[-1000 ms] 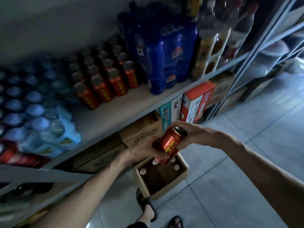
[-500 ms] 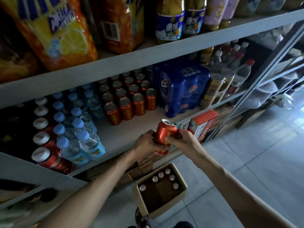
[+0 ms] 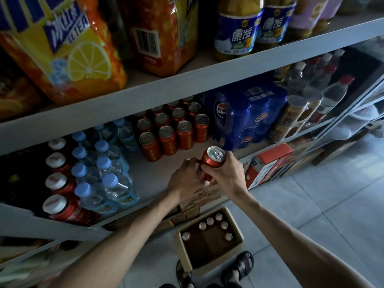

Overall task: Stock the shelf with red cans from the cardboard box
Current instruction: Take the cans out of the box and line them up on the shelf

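Both hands grasp one red can (image 3: 214,161), long axis near upright, top showing: the right hand (image 3: 227,176) wraps its upper body, the left hand (image 3: 185,180) curls round its lower side. It hangs just front-right of the stocked block of red cans (image 3: 172,132), over bare shelf board (image 3: 153,173). The open spot likely lies beyond the fingers toward that block, right hand nearer; the cardboard box (image 3: 182,252) sits well below.

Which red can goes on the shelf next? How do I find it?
Look at the middle board of the grey shelf rack, where red drink cans with silver tops stand in rows beside a blue wrapped pack. Just in front of those rows is one more red can. It alone is held, between the left hand and the right hand.
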`<state>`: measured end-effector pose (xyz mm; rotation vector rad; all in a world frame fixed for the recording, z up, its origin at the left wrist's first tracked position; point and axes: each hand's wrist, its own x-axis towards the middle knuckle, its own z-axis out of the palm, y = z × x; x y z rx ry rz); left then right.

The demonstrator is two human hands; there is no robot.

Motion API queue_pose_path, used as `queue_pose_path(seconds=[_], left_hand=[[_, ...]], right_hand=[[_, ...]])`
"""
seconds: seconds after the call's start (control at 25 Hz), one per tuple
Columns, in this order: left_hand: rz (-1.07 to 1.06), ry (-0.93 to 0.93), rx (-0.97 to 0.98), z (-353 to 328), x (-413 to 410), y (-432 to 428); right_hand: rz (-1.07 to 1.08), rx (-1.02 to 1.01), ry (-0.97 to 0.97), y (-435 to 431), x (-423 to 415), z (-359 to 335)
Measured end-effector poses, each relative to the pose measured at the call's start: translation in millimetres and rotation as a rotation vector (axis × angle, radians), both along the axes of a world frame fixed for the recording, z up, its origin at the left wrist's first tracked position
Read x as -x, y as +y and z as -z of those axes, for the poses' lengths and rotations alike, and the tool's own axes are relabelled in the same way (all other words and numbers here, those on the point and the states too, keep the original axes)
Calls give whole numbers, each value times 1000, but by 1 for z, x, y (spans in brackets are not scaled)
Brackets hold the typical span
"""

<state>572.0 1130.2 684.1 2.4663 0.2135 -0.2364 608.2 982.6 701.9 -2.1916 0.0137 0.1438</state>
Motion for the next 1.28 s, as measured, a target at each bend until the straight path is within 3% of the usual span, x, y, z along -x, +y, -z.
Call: queue_pose_path(seconds=[0.16, 0.28, 0.6, 0.88, 1.28], left_hand=[[-49, 327, -371, 27, -9, 41], [-78, 453, -388, 44, -13, 56], [28, 483, -506, 53, -26, 63], [146, 440, -436, 38, -22, 61], [246, 393, -553, 26, -20, 59]], right_hand=[[-37, 166, -192, 17, -34, 22], [-21, 268, -266, 27, -57, 41], [92, 280, -256, 45, -74, 54], [240, 197, -69, 52, -47, 83], [312, 215, -57, 67, -62, 86]])
